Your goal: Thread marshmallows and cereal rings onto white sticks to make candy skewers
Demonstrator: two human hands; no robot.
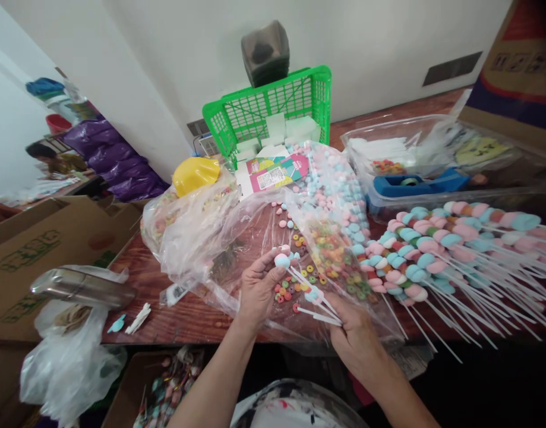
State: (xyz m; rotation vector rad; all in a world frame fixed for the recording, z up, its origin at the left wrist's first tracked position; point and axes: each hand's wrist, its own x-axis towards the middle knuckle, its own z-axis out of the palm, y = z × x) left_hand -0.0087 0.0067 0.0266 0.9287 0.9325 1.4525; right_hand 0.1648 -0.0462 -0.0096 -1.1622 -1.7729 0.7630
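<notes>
My left hand [260, 288] pinches a small pink and blue marshmallow [282, 260] at the top of a white stick. Closed around the lower ends of several white sticks [318, 315] is my right hand [357, 333]; another pink and blue marshmallow [313, 294] sits partway along them, close to its fingers. Below and beyond both hands, coloured ring-shaped cereal pieces [284, 291] lie loose on clear plastic. A clear bag of cereal rings [333, 249] and a large bag of pink and blue marshmallows [339, 184] lie just past my hands.
Finished-looking marshmallow skewers [428, 244] are heaped at the right. A green basket [268, 107] holds white boxes behind. A blue tape dispenser [415, 183] rests in a clear tub. At left are a steel flask [83, 286], cardboard boxes [54, 249] and a distant person [54, 160].
</notes>
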